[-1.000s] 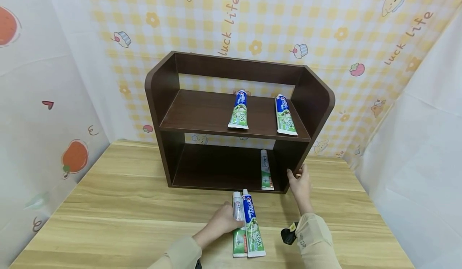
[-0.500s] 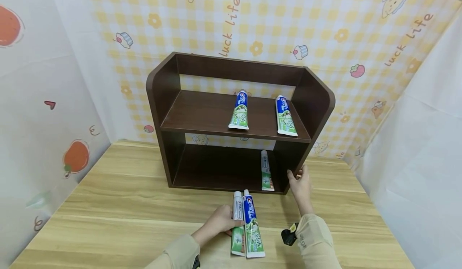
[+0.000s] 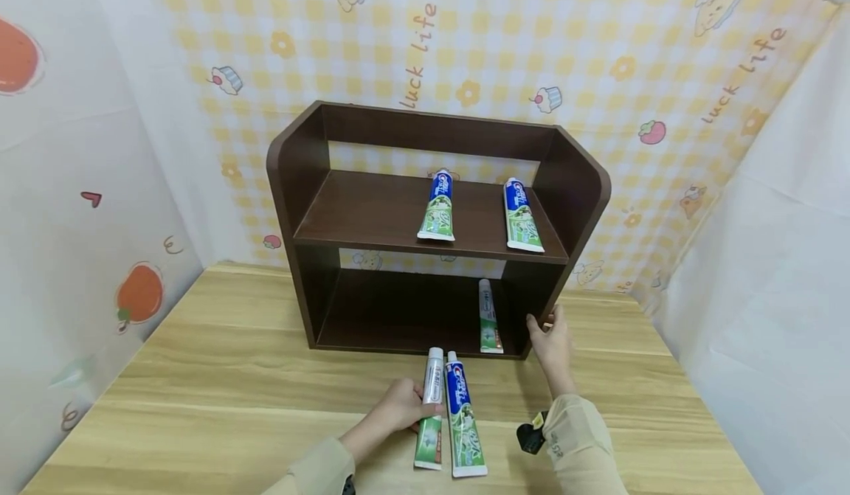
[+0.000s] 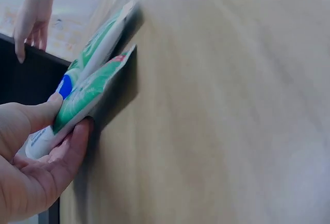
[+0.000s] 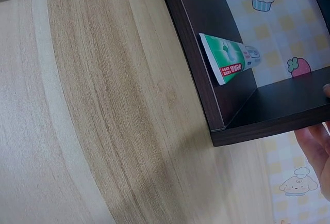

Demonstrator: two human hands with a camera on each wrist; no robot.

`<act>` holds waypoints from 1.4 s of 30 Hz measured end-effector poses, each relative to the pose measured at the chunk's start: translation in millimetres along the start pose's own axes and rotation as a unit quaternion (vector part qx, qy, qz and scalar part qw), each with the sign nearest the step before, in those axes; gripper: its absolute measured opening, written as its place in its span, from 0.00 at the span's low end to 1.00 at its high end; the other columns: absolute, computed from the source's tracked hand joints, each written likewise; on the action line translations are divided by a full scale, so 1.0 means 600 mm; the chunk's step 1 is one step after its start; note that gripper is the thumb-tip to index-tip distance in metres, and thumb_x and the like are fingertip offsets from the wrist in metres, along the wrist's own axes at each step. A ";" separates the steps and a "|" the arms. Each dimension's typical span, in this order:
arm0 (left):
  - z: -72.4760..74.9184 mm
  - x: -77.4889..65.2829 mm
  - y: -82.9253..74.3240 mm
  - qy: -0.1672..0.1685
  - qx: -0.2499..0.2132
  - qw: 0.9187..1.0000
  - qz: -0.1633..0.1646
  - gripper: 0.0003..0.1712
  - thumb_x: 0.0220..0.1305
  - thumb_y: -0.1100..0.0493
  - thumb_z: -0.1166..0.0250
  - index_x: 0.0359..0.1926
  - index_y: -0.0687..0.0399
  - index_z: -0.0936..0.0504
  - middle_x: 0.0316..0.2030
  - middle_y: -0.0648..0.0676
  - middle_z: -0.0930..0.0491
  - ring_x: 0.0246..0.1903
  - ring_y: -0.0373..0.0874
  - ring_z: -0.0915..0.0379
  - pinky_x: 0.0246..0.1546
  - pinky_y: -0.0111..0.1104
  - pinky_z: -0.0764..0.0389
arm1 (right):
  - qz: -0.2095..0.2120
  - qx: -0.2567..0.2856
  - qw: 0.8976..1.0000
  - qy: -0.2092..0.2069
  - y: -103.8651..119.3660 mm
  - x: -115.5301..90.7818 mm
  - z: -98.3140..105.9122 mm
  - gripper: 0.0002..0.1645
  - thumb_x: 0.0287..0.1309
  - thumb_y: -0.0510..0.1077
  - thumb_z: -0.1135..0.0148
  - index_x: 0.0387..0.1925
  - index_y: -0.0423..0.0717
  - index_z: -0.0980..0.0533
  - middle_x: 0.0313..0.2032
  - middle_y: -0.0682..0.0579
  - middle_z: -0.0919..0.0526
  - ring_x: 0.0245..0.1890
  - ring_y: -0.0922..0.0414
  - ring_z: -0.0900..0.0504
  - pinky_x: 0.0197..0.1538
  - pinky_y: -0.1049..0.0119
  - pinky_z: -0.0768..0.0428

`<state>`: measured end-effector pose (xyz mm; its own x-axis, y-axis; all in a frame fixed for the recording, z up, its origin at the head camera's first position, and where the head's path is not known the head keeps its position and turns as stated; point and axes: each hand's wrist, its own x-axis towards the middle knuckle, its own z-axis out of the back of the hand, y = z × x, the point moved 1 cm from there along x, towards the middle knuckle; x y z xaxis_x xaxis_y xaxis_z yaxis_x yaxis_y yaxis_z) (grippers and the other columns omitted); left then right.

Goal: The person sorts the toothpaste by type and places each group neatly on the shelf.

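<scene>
My left hand (image 3: 398,406) pinches a white and green toothpaste tube (image 3: 430,436) between thumb and fingers. In the left wrist view that tube (image 4: 93,92) is tilted, its crimped end off the table with a shadow below. Just to its right a blue and green toothpaste tube (image 3: 467,428) lies on the table, cap toward the shelf. My right hand (image 3: 553,344) grips the right side panel of the dark brown shelf (image 3: 398,244), thumb on the inner side and fingers outside. The right wrist view shows only part of this hand (image 5: 317,152) at its edge.
Two blue and green tubes, a middle one (image 3: 438,211) and a right one (image 3: 522,218), lie on the upper shelf board. Another white and green tube (image 3: 490,325) lies on the lower board near the right panel. A wood-grain table (image 3: 199,399) carries everything; patterned cloth (image 3: 372,45) hangs behind.
My left hand has moved slightly left with the white and green tube, opening a gap to the blue and green tube beside it. My right hand stays on the shelf panel.
</scene>
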<state>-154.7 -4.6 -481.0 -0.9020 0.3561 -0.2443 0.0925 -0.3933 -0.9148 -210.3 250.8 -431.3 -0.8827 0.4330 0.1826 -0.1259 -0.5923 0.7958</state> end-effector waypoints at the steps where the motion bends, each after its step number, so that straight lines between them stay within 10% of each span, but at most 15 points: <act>1: 0.004 0.001 -0.001 -0.003 0.001 1.000 -0.005 0.13 0.52 0.62 0.33 0.29 0.70 0.25 0.19 0.56 0.22 0.15 0.40 0.26 0.17 0.31 0.20 | 0.000 0.000 1.000 0.000 0.000 0.000 -0.001 0.13 0.58 0.42 0.45 0.38 0.40 0.36 0.42 0.35 0.23 0.41 0.42 0.20 0.34 0.61 0.26; 13: 0.044 0.035 -0.023 -0.024 0.027 0.999 -0.023 0.15 0.54 0.62 0.34 0.33 0.71 0.28 0.23 0.58 0.22 0.18 0.40 0.26 0.20 0.33 0.19 | 0.001 0.010 1.000 -0.007 -0.002 0.000 -0.002 0.12 0.57 0.41 0.44 0.38 0.40 0.35 0.41 0.37 0.22 0.39 0.44 0.19 0.30 0.70 0.28; 27: 0.083 0.100 -0.043 -0.065 0.064 0.995 -0.027 0.18 0.54 0.60 0.34 0.38 0.73 0.26 0.27 0.61 0.21 0.19 0.41 0.25 0.23 0.36 0.18 | -0.002 -0.003 1.000 -0.007 -0.002 0.000 -0.002 0.12 0.57 0.42 0.44 0.38 0.41 0.36 0.43 0.36 0.22 0.42 0.42 0.19 0.43 0.51 0.28; 42: 0.092 0.148 -0.049 -0.086 0.061 0.993 -0.049 0.12 0.54 0.61 0.34 0.31 0.70 0.22 0.23 0.61 0.21 0.18 0.45 0.23 0.23 0.38 0.18 | 0.009 0.025 1.000 -0.014 -0.003 -0.001 -0.004 0.11 0.56 0.40 0.43 0.36 0.39 0.35 0.39 0.37 0.23 0.38 0.44 0.19 0.30 0.69 0.26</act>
<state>-260.7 -8.2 -458.2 -0.9638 0.2516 -0.0882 -0.0411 -0.4671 -0.8833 -210.7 250.1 -434.4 -0.8714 0.4419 0.2130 -0.0864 -0.5656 0.8202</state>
